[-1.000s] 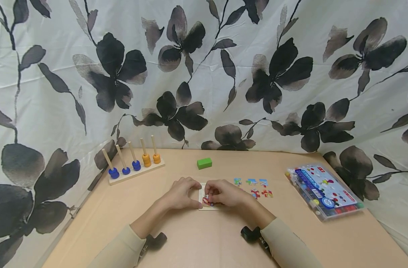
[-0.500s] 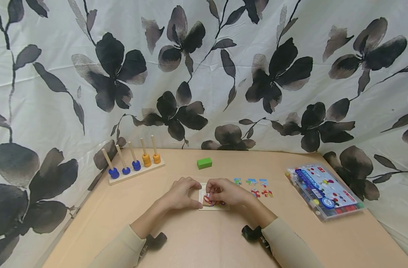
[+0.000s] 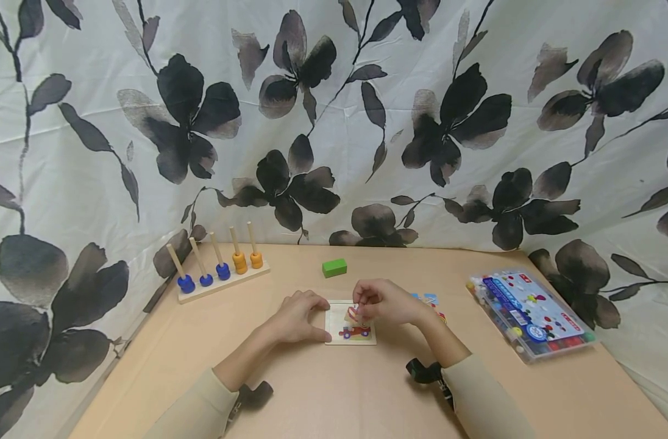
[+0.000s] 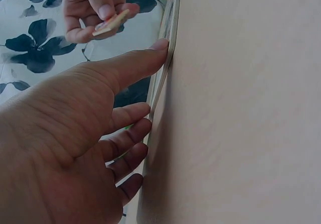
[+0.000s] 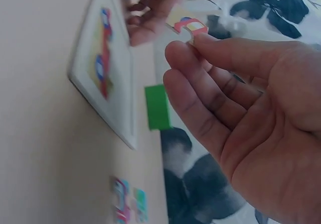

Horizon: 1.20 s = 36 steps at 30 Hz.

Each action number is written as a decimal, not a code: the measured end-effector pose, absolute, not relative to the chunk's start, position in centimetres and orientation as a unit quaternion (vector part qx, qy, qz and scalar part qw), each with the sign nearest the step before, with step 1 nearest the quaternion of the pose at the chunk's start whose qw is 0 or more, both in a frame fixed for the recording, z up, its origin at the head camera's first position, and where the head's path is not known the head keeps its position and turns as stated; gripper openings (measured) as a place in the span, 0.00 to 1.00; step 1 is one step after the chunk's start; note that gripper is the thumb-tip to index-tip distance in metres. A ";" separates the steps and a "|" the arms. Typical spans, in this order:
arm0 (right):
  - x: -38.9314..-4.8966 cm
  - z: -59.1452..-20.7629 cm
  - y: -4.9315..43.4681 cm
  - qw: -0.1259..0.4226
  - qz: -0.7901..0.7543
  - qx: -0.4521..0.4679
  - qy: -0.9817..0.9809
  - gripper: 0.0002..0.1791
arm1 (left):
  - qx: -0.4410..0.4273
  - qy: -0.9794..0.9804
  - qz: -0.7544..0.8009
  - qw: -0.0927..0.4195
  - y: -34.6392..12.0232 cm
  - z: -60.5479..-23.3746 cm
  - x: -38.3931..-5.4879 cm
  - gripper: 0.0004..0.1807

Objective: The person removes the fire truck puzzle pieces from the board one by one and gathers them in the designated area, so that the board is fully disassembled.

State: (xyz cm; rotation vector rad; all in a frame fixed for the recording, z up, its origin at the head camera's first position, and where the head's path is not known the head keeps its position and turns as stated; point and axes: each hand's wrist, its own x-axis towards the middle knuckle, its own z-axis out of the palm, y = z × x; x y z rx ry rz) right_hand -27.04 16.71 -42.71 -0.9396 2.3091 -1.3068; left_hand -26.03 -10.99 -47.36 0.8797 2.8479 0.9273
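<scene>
A small puzzle board (image 3: 334, 317) with a white border lies on the table. A car picture with blue wheels (image 3: 354, 333) shows in its lower part. My left hand (image 3: 295, 318) rests at the board's left edge, thumb and fingertips touching it, fingers loosely extended. Above the board's upper right part, my right hand (image 3: 387, 303) pinches a jigsaw piece between thumb and fingers. In the right wrist view this piece (image 5: 193, 25) is red and yellowish with a notch. The left wrist view shows the piece (image 4: 111, 23) tilted, apart from the board.
Loose blue pieces (image 3: 429, 299) and a red piece (image 3: 442, 316) lie right of the board, partly hidden by my right hand. A green block (image 3: 334, 267) sits behind. A bead-peg stand (image 3: 224, 281) is at back left, a clear case (image 3: 531, 314) at right.
My right hand has lifted from the board's lower part and moved up and right with the jigsaw piece, uncovering the car picture. My left hand has stayed put.
</scene>
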 end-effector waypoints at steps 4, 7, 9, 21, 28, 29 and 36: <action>-27.1 -42.0 17.9 0.155 -0.451 -0.324 0.817 0.05 | 0.281 0.913 0.295 0.009 -11.0 -47.4 -26.0 0.34; -27.0 -41.4 18.7 0.150 -0.446 -0.319 0.823 0.05 | 0.279 0.914 0.296 0.010 -11.0 -47.3 -26.0 0.34; -27.0 -41.1 19.2 0.148 -0.446 -0.315 0.825 0.05 | 0.277 0.913 0.298 0.013 -11.0 -47.2 -25.9 0.34; -27.5 -40.6 21.9 0.128 -0.415 -0.305 0.848 0.05 | 0.270 0.916 0.295 0.014 -10.9 -47.4 -26.1 0.35; -27.6 -40.5 22.8 0.132 -0.408 -0.310 0.849 0.05 | 0.269 0.916 0.296 0.018 -10.9 -47.3 -26.1 0.35; -27.6 -40.5 22.9 0.133 -0.407 -0.311 0.849 0.05 | 0.269 0.917 0.296 0.018 -10.9 -47.3 -26.1 0.35; -27.8 -40.7 23.3 0.150 -0.402 -0.309 0.849 0.06 | 0.270 0.917 0.293 0.018 -10.9 -47.3 -26.2 0.35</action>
